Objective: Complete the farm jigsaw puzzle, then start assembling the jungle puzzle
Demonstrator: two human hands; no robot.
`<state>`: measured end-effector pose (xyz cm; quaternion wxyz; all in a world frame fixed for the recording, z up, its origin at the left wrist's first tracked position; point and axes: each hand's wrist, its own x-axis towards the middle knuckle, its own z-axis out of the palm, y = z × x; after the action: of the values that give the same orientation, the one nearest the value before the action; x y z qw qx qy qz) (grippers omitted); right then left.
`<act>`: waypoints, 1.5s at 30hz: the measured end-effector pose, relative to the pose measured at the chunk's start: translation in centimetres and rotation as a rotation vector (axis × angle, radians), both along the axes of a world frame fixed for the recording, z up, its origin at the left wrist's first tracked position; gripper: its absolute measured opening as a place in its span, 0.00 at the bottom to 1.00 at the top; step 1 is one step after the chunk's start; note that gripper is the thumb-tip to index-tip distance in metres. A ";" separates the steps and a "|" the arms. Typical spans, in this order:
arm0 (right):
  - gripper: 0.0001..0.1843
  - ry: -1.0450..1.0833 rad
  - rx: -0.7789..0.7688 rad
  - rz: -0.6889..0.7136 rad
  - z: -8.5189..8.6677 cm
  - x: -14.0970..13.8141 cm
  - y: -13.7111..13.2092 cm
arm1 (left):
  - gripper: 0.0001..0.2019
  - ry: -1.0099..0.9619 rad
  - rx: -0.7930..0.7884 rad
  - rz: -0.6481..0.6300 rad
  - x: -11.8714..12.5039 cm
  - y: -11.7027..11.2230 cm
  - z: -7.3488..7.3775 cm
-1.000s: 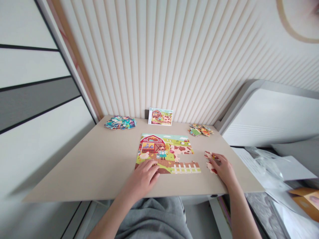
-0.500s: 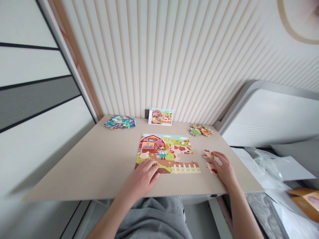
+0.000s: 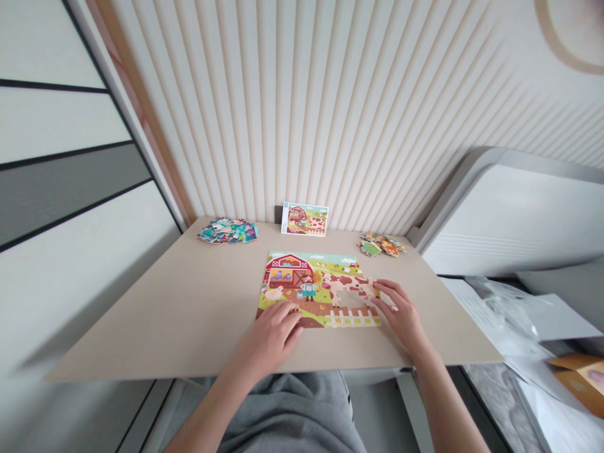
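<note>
A farm jigsaw puzzle [image 3: 287, 283] lies on the table, showing a red barn, a farmer and a spotted cow, with a gap in the cow's body. My left hand [image 3: 276, 327] rests on the puzzle's lower left part, fingers stretched out and holding nothing. At the right edge, my right hand [image 3: 399, 311] grips a cow-patterned puzzle piece [image 3: 369, 289] between thumb and fingers, right against the assembled part. The fingers partly cover that piece, so whether it is fitted in cannot be seen. The white fence [image 3: 349, 318] runs along the puzzle's lower right.
A picture card [image 3: 304, 220] of the farm scene leans on the ribbed wall at the back. A pile of blue puzzle pieces [image 3: 228, 231] lies back left, a pile of orange and green pieces [image 3: 381, 245] back right. Papers and plastic [image 3: 504, 314] lie beyond the table's right edge.
My right hand has moved left from the table's right side to the puzzle's right edge, bringing cow-patterned puzzle pieces along. My left hand has stayed in place.
</note>
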<state>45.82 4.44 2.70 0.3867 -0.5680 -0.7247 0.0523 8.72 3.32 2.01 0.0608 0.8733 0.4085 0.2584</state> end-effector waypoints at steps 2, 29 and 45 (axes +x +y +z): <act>0.19 -0.026 -0.014 0.035 0.0 -0.6 0.7 | 0.10 -0.004 0.001 -0.001 0.0 0.0 0.0; 0.19 -0.081 -0.174 0.022 -2.2 1.4 0.7 | 0.11 -0.045 0.009 -0.005 0.0 -0.1 0.2; 0.19 -0.048 -0.095 -0.020 -2.2 1.6 0.6 | 0.11 -0.012 -0.016 -0.014 -0.1 0.0 0.1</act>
<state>47.43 5.06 0.45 0.3423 -0.5939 -0.7248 0.0690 8.64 3.33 2.13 0.0719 0.8741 0.4041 0.2599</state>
